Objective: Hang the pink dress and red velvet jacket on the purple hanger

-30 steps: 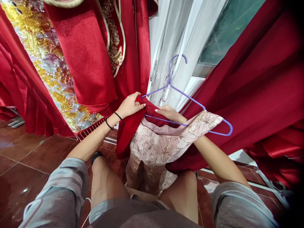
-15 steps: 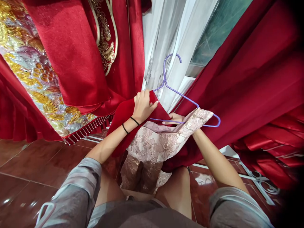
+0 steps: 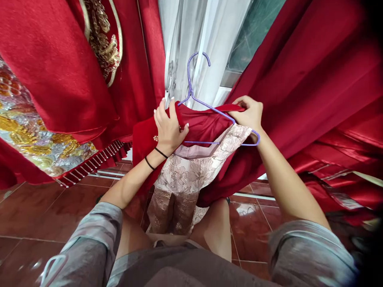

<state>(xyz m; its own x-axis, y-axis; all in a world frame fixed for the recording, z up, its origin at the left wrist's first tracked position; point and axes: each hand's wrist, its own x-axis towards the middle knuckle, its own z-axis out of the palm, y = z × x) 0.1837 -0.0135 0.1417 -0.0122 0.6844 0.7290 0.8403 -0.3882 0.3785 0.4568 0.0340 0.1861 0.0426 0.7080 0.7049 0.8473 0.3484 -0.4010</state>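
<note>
A pale pink floral brocade dress (image 3: 191,171) hangs from a purple hanger (image 3: 206,104), its visible strap over the hanger's right arm. Behind it, a red velvet garment (image 3: 143,139) with dark red lining drapes across the hanger. My left hand (image 3: 169,127) lies against the garment by the hanger's left arm, fingers spread, with a small beaded ornament beside it. My right hand (image 3: 248,115) pinches the garment's upper edge above the hanger's right end. The hanger's left end is hidden by cloth and hand.
Red garments hang at left, one with a gold and silver sequinned panel (image 3: 44,139) and beaded fringe. Dark red cloth (image 3: 299,87) hangs at right. White sheer curtain (image 3: 182,36) stands behind the hook. A white metal rail (image 3: 254,195) runs low above the reddish tiled floor (image 3: 119,175).
My right hand has come up from behind the dress and drawn the red garment's edge out to the right. My left hand's fingers have spread. The view has shifted right.
</note>
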